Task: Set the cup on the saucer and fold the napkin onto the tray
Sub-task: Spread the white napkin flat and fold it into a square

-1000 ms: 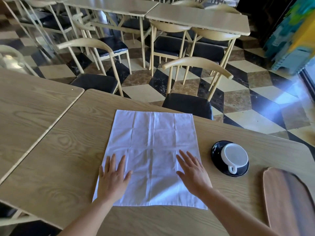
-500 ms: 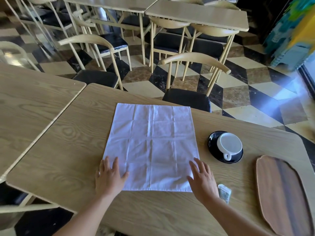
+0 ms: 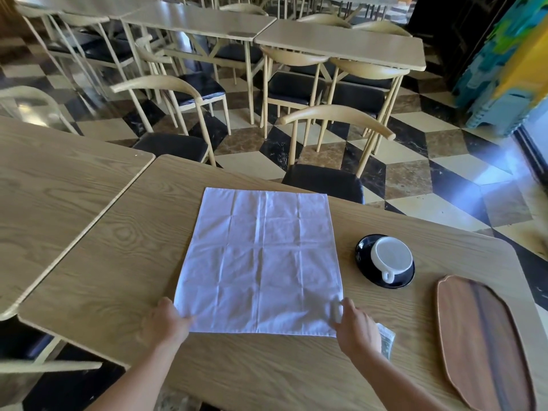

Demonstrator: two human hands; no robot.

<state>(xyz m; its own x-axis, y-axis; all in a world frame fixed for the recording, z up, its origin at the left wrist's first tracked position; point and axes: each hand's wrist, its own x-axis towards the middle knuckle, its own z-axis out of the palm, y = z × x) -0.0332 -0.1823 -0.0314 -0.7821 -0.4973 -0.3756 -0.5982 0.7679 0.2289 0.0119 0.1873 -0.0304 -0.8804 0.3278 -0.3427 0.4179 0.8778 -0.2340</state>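
The cup half looks finished: the white cup (image 3: 391,258) already sits on the black saucer (image 3: 363,253), handle toward the person, well beyond and to the right of the right hand's fingers. The fold is only starting. The white napkin (image 3: 261,262) lies spread flat on the wooden table (image 3: 103,277), its creases showing but no layer turned over yet. The left hand (image 3: 166,321) has its fingers closed on the near left corner. The right hand (image 3: 357,327) is at the near right corner, where the cloth seems slightly lifted; motion blur makes it hard to say whether those fingers have truly pinched it. A small packet (image 3: 387,339) lies just right of that hand. The wooden tray (image 3: 486,345) waits farther right, bare. Left to do: fold the napkin and place it on the tray.
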